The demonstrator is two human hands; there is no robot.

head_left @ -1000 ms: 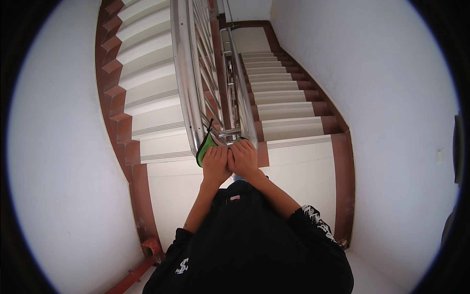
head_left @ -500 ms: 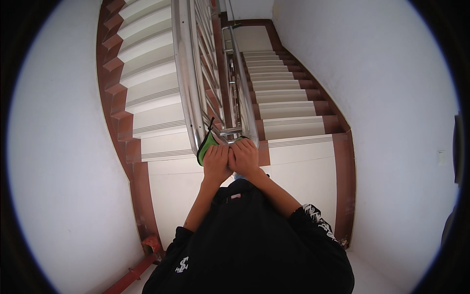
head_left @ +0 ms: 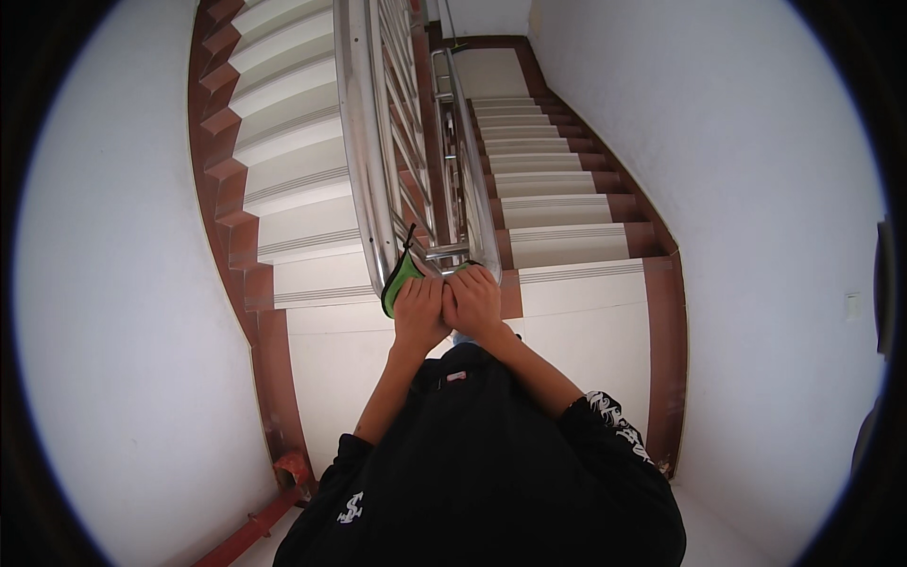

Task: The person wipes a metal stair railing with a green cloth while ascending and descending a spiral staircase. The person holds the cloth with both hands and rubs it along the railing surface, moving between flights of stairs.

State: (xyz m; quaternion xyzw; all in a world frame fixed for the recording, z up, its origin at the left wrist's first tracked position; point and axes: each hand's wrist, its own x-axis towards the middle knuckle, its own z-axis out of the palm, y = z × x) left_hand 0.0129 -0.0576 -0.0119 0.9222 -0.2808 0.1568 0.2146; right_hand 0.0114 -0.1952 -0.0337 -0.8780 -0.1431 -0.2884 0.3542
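The left hand (head_left: 419, 310) and, touching it at three o'clock, the right hand (head_left: 475, 300) have fingers curled closed on a green cloth (head_left: 400, 280) — it shows mainly at the left hand's eleven o'clock, beside a metal railing (head_left: 357, 113).

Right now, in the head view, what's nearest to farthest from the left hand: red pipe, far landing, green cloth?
1. Green cloth: touching the left hand, at its fingers.
2. Red pipe: low, at the picture's lower left.
3. Far landing: top, beyond the right-hand stairs.
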